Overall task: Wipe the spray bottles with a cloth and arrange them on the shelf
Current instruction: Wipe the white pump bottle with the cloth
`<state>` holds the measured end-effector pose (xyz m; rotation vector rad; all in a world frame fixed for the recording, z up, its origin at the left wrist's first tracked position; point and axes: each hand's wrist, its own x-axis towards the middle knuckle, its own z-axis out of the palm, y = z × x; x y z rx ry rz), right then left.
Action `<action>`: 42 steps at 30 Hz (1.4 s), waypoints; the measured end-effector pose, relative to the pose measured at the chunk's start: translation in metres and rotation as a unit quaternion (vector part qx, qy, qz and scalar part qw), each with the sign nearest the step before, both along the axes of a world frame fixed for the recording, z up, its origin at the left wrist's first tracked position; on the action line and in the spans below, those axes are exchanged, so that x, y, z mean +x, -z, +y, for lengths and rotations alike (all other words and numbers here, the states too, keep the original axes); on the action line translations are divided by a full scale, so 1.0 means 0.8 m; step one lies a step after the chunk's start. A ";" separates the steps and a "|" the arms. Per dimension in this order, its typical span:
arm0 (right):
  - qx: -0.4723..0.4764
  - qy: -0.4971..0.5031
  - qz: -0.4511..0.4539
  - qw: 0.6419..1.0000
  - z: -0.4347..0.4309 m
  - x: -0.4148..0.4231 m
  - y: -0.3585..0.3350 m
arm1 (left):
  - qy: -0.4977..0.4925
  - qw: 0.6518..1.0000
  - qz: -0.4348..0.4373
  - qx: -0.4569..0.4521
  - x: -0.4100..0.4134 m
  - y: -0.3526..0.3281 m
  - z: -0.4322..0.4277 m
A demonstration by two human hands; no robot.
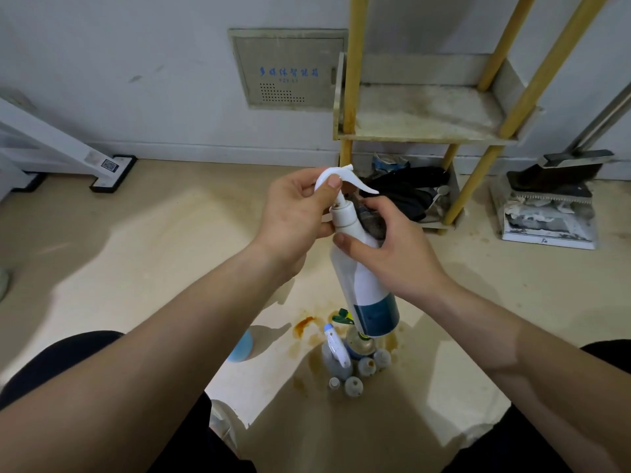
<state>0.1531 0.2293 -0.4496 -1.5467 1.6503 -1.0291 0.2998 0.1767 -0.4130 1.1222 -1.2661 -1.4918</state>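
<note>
Spray bottle (pixel 362 268) btwn both hands, L hand (pixel 293 213) at nozzle.

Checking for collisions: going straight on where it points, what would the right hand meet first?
The right hand presses a cloth on the spray bottle, so that first; beyond, probably the left hand.

On the stained beige floor (pixel 170 233) just in front of me stands a huddle of small bottles (pixel 355 367), with the grimy yellow-legged shelf (pixel 420 117) against the wall, dark rags (pixel 409 189) on its bottom board, and a dustpan (pixel 549 213) beside it.
</note>
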 end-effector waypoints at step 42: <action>-0.022 -0.007 -0.252 0.967 -0.005 -0.011 -0.003 | 0.074 0.996 -0.023 0.034 0.013 0.008 -0.017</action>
